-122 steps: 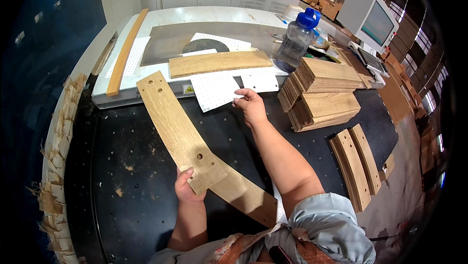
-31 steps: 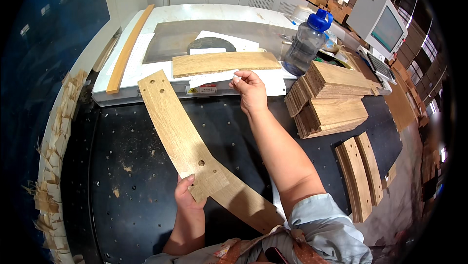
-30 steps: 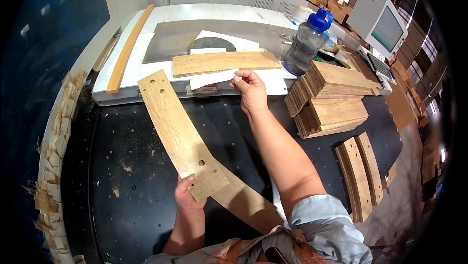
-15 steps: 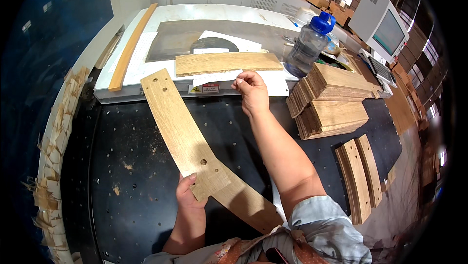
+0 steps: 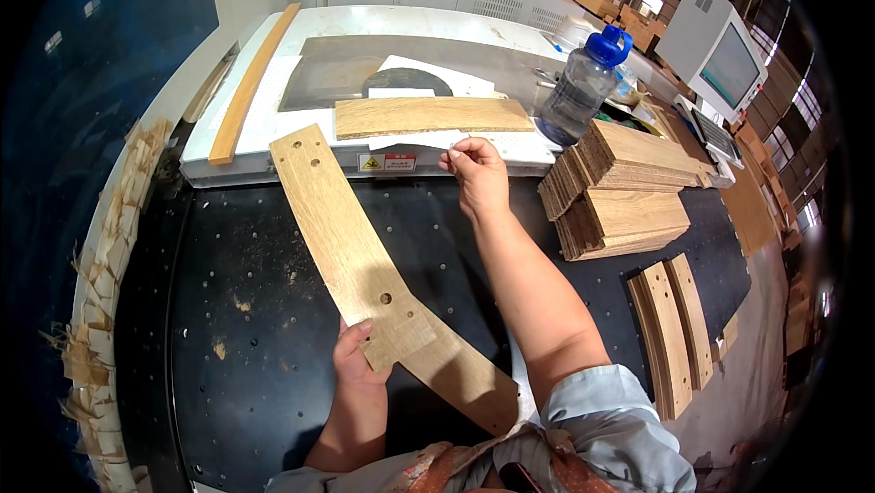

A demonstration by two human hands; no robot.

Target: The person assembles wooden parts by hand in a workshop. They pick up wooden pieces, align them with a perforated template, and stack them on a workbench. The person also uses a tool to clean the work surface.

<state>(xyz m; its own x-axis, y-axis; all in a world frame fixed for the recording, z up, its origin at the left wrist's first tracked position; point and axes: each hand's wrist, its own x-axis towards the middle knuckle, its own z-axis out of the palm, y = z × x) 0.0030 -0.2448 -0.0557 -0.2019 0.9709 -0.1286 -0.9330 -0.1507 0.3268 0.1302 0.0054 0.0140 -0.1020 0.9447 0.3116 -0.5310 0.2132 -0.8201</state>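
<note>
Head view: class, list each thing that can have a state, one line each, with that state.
Left hand, closed on the angled board
Right hand, pinching the sheet
Angled board, held, holed
Sheet, pinched at its right end
Bottle, upright, lid on
Monitor, screen lit
Curved boards, holed, side by side
Strip, lying lengthwise

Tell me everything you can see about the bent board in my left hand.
The bent board looks like pale brown wood with visible grain. Two lengths meet at an angle, with round holes near the far end and the bend. It slants over the black table. Your left hand grips it beside the bend, thumb on top.
</note>
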